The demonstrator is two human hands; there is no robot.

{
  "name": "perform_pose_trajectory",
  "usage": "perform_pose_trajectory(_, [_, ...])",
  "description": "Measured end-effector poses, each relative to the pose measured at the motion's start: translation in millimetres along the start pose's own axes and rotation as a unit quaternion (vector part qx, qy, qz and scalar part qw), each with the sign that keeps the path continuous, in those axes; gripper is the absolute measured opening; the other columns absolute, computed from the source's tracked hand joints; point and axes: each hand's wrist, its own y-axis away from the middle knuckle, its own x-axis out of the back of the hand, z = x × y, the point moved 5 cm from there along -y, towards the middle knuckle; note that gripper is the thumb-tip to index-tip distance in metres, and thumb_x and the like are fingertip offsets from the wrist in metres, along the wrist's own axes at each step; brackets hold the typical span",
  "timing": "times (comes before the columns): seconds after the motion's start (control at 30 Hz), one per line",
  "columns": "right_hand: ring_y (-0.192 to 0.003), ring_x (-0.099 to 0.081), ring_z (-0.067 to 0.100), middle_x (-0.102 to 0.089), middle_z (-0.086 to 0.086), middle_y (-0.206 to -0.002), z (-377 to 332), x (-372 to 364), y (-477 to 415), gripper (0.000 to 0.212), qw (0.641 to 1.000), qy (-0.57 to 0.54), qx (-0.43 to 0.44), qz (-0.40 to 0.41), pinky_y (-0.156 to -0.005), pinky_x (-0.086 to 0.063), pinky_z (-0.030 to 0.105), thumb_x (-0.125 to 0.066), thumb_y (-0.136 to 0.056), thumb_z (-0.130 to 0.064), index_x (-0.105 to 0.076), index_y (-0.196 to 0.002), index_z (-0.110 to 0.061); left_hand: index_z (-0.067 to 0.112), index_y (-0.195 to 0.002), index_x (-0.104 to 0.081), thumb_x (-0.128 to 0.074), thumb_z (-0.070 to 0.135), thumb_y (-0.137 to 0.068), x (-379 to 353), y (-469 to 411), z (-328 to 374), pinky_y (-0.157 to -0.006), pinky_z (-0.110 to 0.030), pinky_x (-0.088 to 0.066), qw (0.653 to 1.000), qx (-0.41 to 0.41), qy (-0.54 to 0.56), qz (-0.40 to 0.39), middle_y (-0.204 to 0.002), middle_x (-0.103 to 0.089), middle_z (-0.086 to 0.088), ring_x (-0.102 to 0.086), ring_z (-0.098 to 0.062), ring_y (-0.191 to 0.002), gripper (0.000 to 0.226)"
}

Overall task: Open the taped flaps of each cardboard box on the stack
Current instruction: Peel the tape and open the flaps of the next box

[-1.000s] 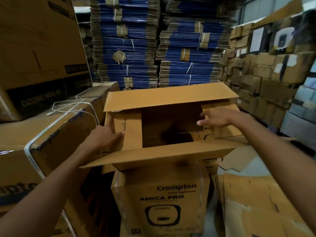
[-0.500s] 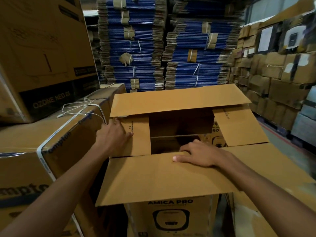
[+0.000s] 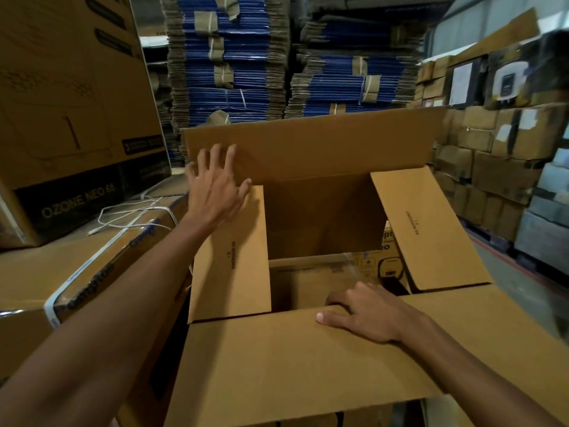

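Observation:
A brown cardboard box (image 3: 326, 217) stands open in front of me with all its flaps spread. My left hand (image 3: 215, 183) reaches to the far flap (image 3: 323, 143), fingers straight and spread against its left end, above the left side flap (image 3: 231, 257). My right hand (image 3: 366, 312) rests on the near flap (image 3: 308, 365), with its fingers curled over the flap's inner edge. The right side flap (image 3: 431, 229) leans outward. Inside the box, printed cardboard shows low down. The box beneath it is hidden by the near flap.
A taped Crompton box (image 3: 61, 288) with a loose white strap (image 3: 132, 217) sits at my left, under an Ozone Neo box (image 3: 70, 118). Bundles of flat blue cartons (image 3: 234, 72) rise behind. Stacked boxes (image 3: 498, 143) line the right wall.
My left hand has left the left side flap and moved up to the far flap. My right hand stays on the near flap, which has come closer and lower. The view has moved in.

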Motion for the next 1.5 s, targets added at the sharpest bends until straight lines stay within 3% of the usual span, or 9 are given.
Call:
perform_pose_trajectory(0.27, [-0.076, -0.059, 0.008, -0.067, -0.008, -0.086, 2, 1, -8, 0.081, 0.999, 0.035, -0.009, 0.037, -0.080, -0.049, 0.034, -0.019, -0.090, -0.086, -0.066, -0.124, -0.030, 0.022, -0.160, -0.014, -0.038, 0.081, -0.090, -73, -19, -7, -0.117, -0.072, -0.015, 0.973, 0.035, 0.011, -0.227, -0.169, -0.010, -0.006, -0.013, -0.034, -0.154, 0.095])
perform_pose_trajectory(0.43, [-0.071, -0.059, 0.007, -0.065, -0.009, -0.078, 4, 0, -17, 0.089, 0.997, 0.057, -0.015, 0.045, -0.083, -0.051, 0.035, -0.009, -0.085, -0.091, -0.067, -0.117, -0.031, 0.022, -0.158, -0.023, -0.039, 0.088, -0.083, -81, -17, -7, -0.113, -0.073, -0.019, 0.967, 0.045, 0.022, -0.251, -0.165, -0.023, -0.007, -0.020, -0.035, -0.151, 0.101])
perform_pose_trajectory(0.77, [-0.063, -0.047, 0.000, -0.057, -0.011, -0.069, 1, 4, -16, 0.089, 0.994, 0.084, -0.017, 0.065, -0.080, -0.042, 0.035, -0.006, -0.081, -0.091, -0.067, -0.105, -0.031, 0.020, -0.161, 0.017, -0.064, 0.065, -0.085, -77, 44, 32, -0.113, -0.078, 0.001, 0.942, 0.110, 0.038, -0.314, -0.166, 0.026, -0.014, 0.022, -0.046, -0.150, 0.120])
perform_pose_trajectory(0.87, [-0.063, -0.048, 0.000, -0.055, -0.012, -0.068, -1, 5, -15, 0.086, 0.994, 0.083, -0.019, 0.065, -0.083, -0.046, 0.036, -0.008, -0.083, -0.090, -0.067, -0.101, -0.031, 0.023, -0.161, 0.012, -0.061, 0.059, -0.089, -56, 59, 29, -0.115, -0.077, -0.005, 0.941, 0.116, 0.095, -0.302, -0.169, 0.017, -0.010, 0.011, -0.045, -0.153, 0.109])
perform_pose_trajectory(0.93, [-0.065, -0.049, 0.000, -0.055, -0.012, -0.068, -2, 7, -15, 0.085, 0.994, 0.084, -0.020, 0.063, -0.084, -0.046, 0.036, -0.008, -0.083, -0.090, -0.067, -0.100, -0.031, 0.024, -0.161, -0.004, -0.057, 0.050, -0.094, -23, 58, 23, -0.114, -0.068, -0.028, 0.935, 0.150, 0.171, -0.273, -0.167, -0.015, -0.010, -0.023, -0.044, -0.148, 0.090])
perform_pose_trajectory(1.03, [-0.065, -0.047, -0.003, -0.052, -0.013, -0.067, -3, 10, -15, 0.088, 0.995, 0.086, -0.023, 0.051, -0.087, -0.045, 0.036, -0.009, -0.081, -0.087, -0.067, -0.116, -0.031, 0.023, -0.144, -0.040, -0.054, 0.019, -0.097, 29, 60, 4, -0.084, -0.042, -0.054, 0.891, 0.238, 0.332, -0.198, -0.117, -0.060, -0.008, -0.061, -0.025, -0.101, 0.049])
perform_pose_trajectory(1.13, [-0.070, -0.051, 0.001, -0.052, -0.015, -0.068, 0, 9, -17, 0.094, 0.995, 0.088, -0.026, 0.044, -0.093, -0.050, 0.039, -0.006, -0.079, -0.091, -0.065, -0.124, -0.032, 0.030, -0.146, -0.048, -0.052, 0.002, -0.092, 58, 85, -24, -0.070, -0.033, -0.050, 0.831, 0.312, 0.431, -0.161, -0.123, -0.064, -0.003, -0.063, -0.020, -0.097, 0.061])
perform_pose_trajectory(1.33, [-0.076, -0.063, 0.005, -0.065, -0.008, -0.075, 6, 7, -19, 0.109, 0.994, 0.080, -0.016, 0.069, -0.086, -0.053, 0.038, 0.004, -0.072, -0.098, -0.067, -0.123, -0.033, 0.022, -0.148, -0.049, -0.063, 0.005, -0.089, 61, 157, -63, -0.103, -0.052, -0.047, 0.720, 0.406, 0.551, -0.113, -0.135, -0.061, -0.006, -0.058, -0.031, -0.124, 0.063])
perform_pose_trajectory(1.5, [-0.077, -0.066, 0.004, -0.071, -0.005, -0.082, 10, 7, -17, 0.106, 0.995, 0.057, -0.039, 0.072, -0.075, -0.047, 0.032, -0.003, -0.071, -0.100, -0.065, -0.128, -0.035, 0.019, -0.148, -0.049, -0.059, 0.005, -0.097, 58, 197, -50, -0.100, -0.044, -0.050, 0.710, 0.413, 0.569, 0.031, -0.132, -0.062, 0.002, -0.061, -0.020, -0.119, 0.054])
